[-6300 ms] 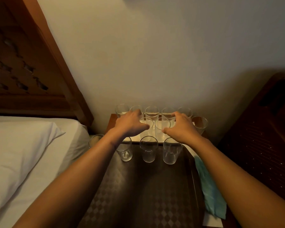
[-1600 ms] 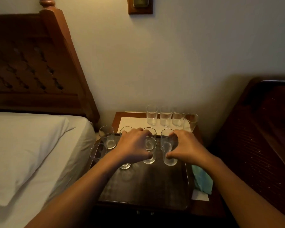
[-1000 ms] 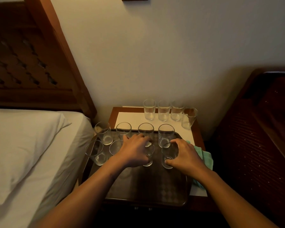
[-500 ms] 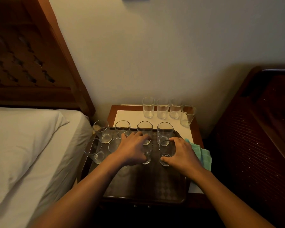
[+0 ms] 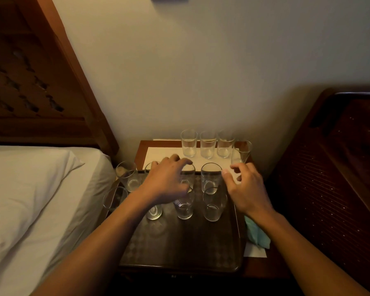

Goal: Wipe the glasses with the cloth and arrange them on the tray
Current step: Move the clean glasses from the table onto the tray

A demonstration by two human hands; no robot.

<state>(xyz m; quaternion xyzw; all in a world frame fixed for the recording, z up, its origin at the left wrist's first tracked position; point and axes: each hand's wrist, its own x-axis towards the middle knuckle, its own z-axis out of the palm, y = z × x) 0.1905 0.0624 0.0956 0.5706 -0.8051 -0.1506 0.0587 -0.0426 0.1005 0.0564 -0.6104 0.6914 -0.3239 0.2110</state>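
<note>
A dark patterned tray (image 5: 179, 251) lies on a wooden bedside table (image 5: 263, 270). Several clear glasses stand on the tray in two rows, among them a front-right glass (image 5: 213, 205) and a back-right glass (image 5: 209, 177). Several more glasses (image 5: 207, 147) stand in a line at the table's back on a white mat (image 5: 158, 153). My left hand (image 5: 167, 181) hovers over the tray's middle glasses, fingers spread, holding nothing. My right hand (image 5: 245, 188) hangs just right of the glasses, fingers apart and empty. A teal cloth (image 5: 256, 236) lies right of the tray, partly under my right forearm.
A bed with a white pillow (image 5: 30, 193) and a wooden headboard (image 5: 36, 82) stands close on the left. A dark wooden chair or cabinet (image 5: 333, 178) is on the right. The wall is right behind the table.
Both hands have let go of the front-row glasses and moved farther back, fingers spreading. The front glasses now stand free on the tray.
</note>
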